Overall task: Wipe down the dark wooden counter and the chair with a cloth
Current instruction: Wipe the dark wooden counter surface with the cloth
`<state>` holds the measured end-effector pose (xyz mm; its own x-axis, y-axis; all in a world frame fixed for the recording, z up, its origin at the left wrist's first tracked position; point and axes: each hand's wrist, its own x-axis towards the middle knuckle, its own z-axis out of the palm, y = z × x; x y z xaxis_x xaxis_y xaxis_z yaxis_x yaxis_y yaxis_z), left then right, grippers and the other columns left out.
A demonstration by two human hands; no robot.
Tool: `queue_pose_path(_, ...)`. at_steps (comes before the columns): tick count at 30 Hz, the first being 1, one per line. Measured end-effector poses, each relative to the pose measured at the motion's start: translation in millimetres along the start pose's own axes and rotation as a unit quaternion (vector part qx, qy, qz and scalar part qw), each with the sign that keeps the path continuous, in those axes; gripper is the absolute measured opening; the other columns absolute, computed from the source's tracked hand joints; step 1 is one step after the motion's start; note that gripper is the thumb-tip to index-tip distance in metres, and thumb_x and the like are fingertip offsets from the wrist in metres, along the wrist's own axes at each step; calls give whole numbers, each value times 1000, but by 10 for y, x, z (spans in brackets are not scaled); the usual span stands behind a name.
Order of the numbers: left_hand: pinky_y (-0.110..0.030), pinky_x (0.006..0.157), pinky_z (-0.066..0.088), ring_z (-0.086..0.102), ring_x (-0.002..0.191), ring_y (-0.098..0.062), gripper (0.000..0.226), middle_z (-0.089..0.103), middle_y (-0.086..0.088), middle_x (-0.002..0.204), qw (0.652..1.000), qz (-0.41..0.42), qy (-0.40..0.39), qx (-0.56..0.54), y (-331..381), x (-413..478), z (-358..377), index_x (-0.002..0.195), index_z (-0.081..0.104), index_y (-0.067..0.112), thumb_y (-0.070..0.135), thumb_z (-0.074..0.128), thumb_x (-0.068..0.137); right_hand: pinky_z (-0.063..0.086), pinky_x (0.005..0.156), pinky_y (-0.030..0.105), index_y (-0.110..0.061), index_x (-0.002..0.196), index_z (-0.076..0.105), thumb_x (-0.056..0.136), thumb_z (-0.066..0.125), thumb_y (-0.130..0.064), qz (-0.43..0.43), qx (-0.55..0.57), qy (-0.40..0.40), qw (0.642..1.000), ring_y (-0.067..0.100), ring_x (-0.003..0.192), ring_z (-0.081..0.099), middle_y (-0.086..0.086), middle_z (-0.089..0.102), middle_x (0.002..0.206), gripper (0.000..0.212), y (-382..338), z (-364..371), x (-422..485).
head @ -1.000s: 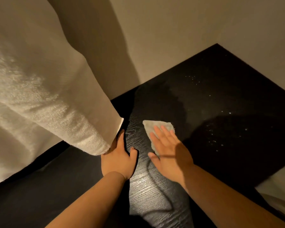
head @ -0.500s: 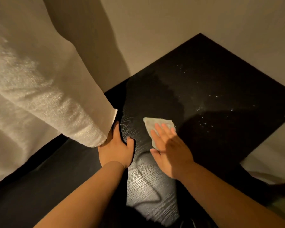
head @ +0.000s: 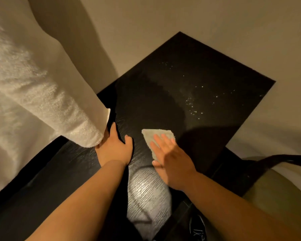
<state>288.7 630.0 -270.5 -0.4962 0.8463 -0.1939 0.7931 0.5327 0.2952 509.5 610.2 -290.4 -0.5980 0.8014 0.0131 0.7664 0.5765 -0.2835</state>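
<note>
A small pale cloth [head: 152, 135] lies flat on the dark wooden counter [head: 207, 70]. My right hand [head: 172, 157] presses on it with straight, spread fingers, covering its near half. My left hand [head: 114, 148] rests on the counter to the left of the cloth; a hanging white towel [head: 33, 87] hides its fingertips. Pale specks [head: 193, 105] dot the counter beyond the cloth. A wiped, shiny patch [head: 148, 193] shows the wood grain between my forearms.
Beige walls close the counter in at the back and right. At the lower right, a pale green cushioned seat [head: 278, 193] with a dark frame bar [head: 288, 159] stands below the counter's edge. A shoe [head: 197, 226] shows on the floor.
My right hand has slid the cloth slightly right and toward me. The camera has tilted down, bringing the seat at the lower right into view. My left hand has stayed in place.
</note>
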Motion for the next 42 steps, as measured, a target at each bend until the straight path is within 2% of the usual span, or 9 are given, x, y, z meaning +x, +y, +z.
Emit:
queue_pose_path(3, -54, 123, 24, 44, 143, -34, 75, 43, -4, 160, 1000, 7, 5, -6, -9, -4, 12, 163, 19, 37, 58, 38, 94, 16, 128, 47, -16, 159, 36, 101, 38, -43, -14, -33, -9, 999, 29, 156, 22, 9, 28, 167, 64, 272, -78, -26)
queue_pose_path(9, -52, 129, 11, 22, 157, -31, 74, 24, -2, 171, 999, 29, 29, 1, -22, -37, 7, 164, 25, 32, 56, 40, 95, 25, 124, 57, -8, 156, 40, 102, 30, -41, 217, -16, 63, 974, 40, 152, 28, 19, 35, 162, 64, 621, -129, 151)
queue_pose_path(14, -53, 129, 8, 16, 159, -27, 69, 21, 0, 173, 998, 54, 28, 9, -30, -66, -2, 162, 32, 32, 53, 42, 97, 24, 124, 54, -8, 156, 40, 100, 38, -40, 68, -7, 22, 997, 37, 153, 26, 16, 33, 164, 64, 0, -2, -357)
queue_pose_path(18, -56, 127, 19, 23, 157, -27, 63, 26, 1, 171, 996, 91, 16, 2, -75, -51, 41, 158, 40, 31, 47, 44, 98, 18, 127, 48, -18, 162, 29, 99, 44, -28, -5, 3, 9, 1000, 24, 157, 20, 3, 27, 168, 66, 254, -216, -452)
queue_pose_path(24, -55, 129, 10, 14, 159, -34, 69, 19, -8, 173, 993, 100, 4, 62, 48, -476, 154, 162, 32, 23, 49, 45, 99, -2, 129, 44, -18, 165, 11, 96, 0, -53, 242, -3, -17, 970, 28, 160, 1, 9, 7, 173, 78, 818, -352, -366)
queue_pose_path(31, -60, 128, -3, -5, 161, -33, 73, 5, -3, 176, 989, 128, -48, 61, 663, -923, 425, 165, 23, 31, 57, 44, 99, 5, 129, 46, -20, 164, 21, 103, 24, -51, 12, -7, -82, 997, 25, 160, 3, 4, 11, 172, 69, 686, -294, -712)
queue_pose_path(34, -63, 126, -6, -10, 160, -34, 73, -1, 0, 176, 987, 137, -56, 65, 989, -1002, 566, 166, 17, 34, 58, 38, 100, 15, 128, 50, -16, 162, 29, 103, 20, -51, 58, -52, -54, 996, 29, 158, 16, 9, 23, 170, 69, 1243, -426, -608)
queue_pose_path(39, -61, 127, -3, -10, 161, -33, 72, -3, 1, 176, 990, 107, -24, 92, 1123, -1032, 695, 166, 11, 37, 61, 27, 99, 11, 129, 50, -14, 162, 27, 106, 25, -45, 178, -43, 12, 983, 33, 157, 15, 14, 23, 169, 63, 1674, -582, -509)
queue_pose_path(42, -60, 128, -4, -9, 161, -32, 72, -2, 1, 176, 990, 106, -16, 90, 1111, -1039, 697, 166, 12, 38, 61, 29, 100, 9, 129, 52, -15, 163, 25, 107, 26, -45, 133, -32, 11, 991, 33, 159, 8, 13, 19, 170, 63, 1350, -478, -630)
